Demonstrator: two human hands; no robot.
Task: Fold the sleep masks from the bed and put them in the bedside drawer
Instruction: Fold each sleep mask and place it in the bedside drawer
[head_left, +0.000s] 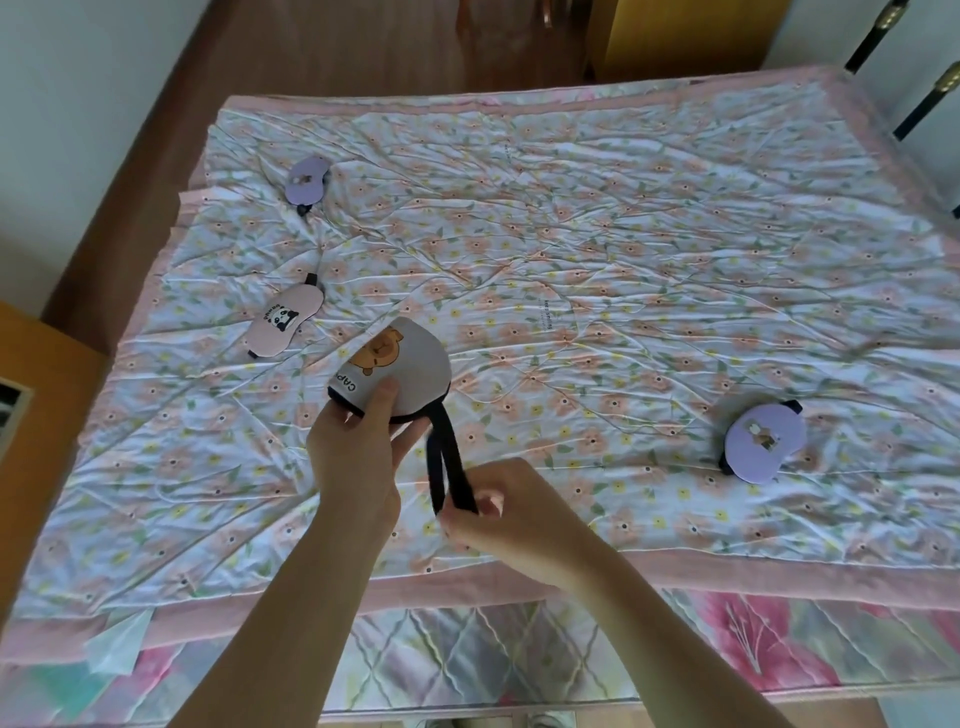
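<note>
My left hand grips a grey sleep mask with an orange bear print, folded in half and held above the bed. Its black strap hangs in a loop down to my right hand, which pinches the strap's end. A pink panda mask lies flat on the flowered sheet to the left. Further back on the left lies a purple mask. Another purple mask rests on the right of the sheet.
The bed's near edge shows a quilted mattress under the pink-bordered sheet. A wooden piece of furniture stands at the left. Black bedposts rise at the far right. Brown floor lies beyond the bed.
</note>
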